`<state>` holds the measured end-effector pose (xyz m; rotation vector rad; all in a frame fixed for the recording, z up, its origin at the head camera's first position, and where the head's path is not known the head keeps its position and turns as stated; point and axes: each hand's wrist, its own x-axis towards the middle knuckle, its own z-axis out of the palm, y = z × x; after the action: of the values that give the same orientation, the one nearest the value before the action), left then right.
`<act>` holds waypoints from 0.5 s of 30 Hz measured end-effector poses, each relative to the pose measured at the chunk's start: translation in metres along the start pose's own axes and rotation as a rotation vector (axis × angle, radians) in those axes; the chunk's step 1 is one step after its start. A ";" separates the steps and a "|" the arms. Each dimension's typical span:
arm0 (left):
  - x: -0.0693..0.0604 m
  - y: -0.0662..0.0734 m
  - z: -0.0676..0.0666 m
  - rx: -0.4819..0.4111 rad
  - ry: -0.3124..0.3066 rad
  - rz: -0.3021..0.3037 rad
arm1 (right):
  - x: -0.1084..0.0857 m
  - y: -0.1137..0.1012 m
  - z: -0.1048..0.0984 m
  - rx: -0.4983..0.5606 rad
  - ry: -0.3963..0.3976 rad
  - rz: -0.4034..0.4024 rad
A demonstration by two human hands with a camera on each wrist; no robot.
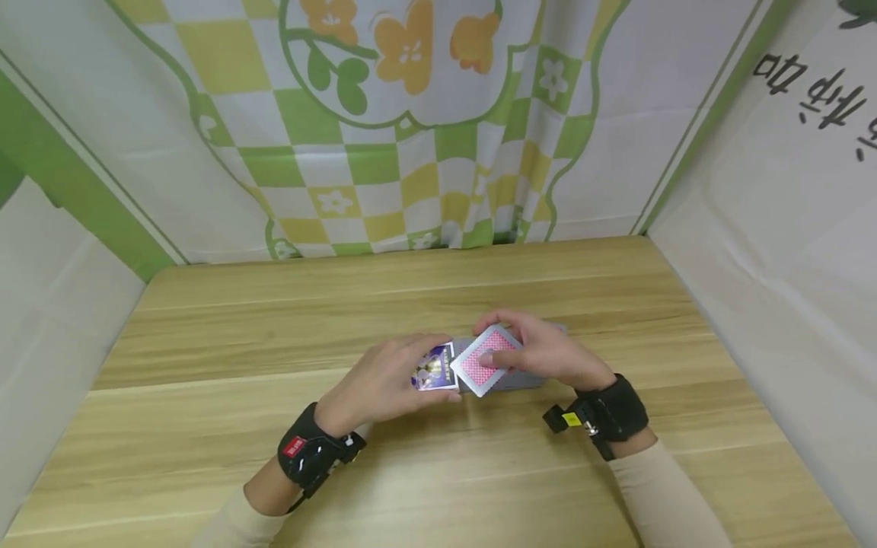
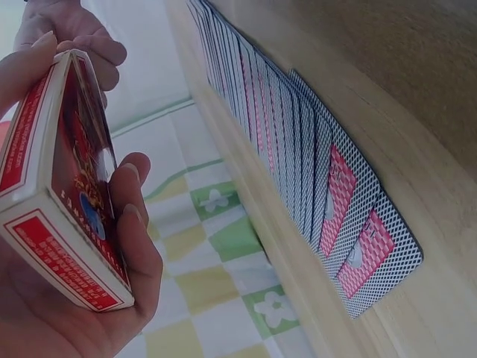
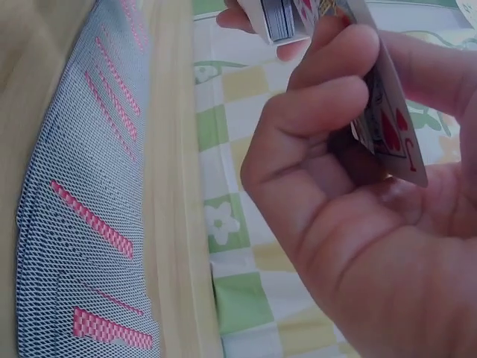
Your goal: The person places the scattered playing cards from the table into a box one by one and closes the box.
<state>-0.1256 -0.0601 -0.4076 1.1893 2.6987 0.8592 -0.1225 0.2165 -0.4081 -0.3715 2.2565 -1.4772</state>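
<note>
My left hand [image 1: 377,380] grips a playing-card box [image 1: 435,369], its fingers and thumb on opposite sides. In the left wrist view the card box [image 2: 83,171] is white and red with a glossy picture. Card edges show inside its open end in the right wrist view. Just to the right, my right hand [image 1: 555,354] pinches playing cards [image 1: 477,374], pink-patterned back up. A jack of hearts [image 3: 402,138] faces the right wrist camera; how many cards are held I cannot tell. Beneath both hands, an overlapping row of cards [image 2: 291,142] lies face down.
The wooden table [image 1: 274,312] carries the card row. A checked, flowered cloth [image 1: 384,160] hangs at its far edge, and white cloth walls [image 1: 767,198] stand on either side. A black wrist camera [image 1: 562,418] juts inward from the right wrist.
</note>
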 end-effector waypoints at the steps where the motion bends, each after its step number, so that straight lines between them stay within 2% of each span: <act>1: 0.000 0.000 0.000 -0.002 0.000 0.005 | 0.000 0.000 0.001 0.004 0.007 0.004; 4: 0.000 0.000 0.001 -0.001 0.005 0.002 | 0.002 -0.002 0.007 0.026 0.060 0.002; 7: -0.001 0.001 0.000 -0.002 0.019 -0.032 | 0.004 -0.007 0.019 0.047 0.142 -0.004; 9: -0.001 0.001 -0.001 -0.001 0.034 -0.054 | 0.005 -0.012 0.030 0.042 0.193 -0.020; 11: -0.001 0.001 -0.002 0.007 0.050 -0.051 | 0.005 -0.017 0.043 0.004 0.224 -0.024; 13: 0.000 0.001 -0.002 0.007 0.061 -0.026 | 0.004 -0.021 0.056 -0.030 0.188 -0.033; 15: 0.000 0.000 -0.001 0.007 0.063 0.002 | 0.004 -0.025 0.069 -0.042 0.092 -0.059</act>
<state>-0.1258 -0.0606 -0.4068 1.1865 2.7520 0.9032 -0.0926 0.1491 -0.4104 -0.3930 2.3714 -1.5065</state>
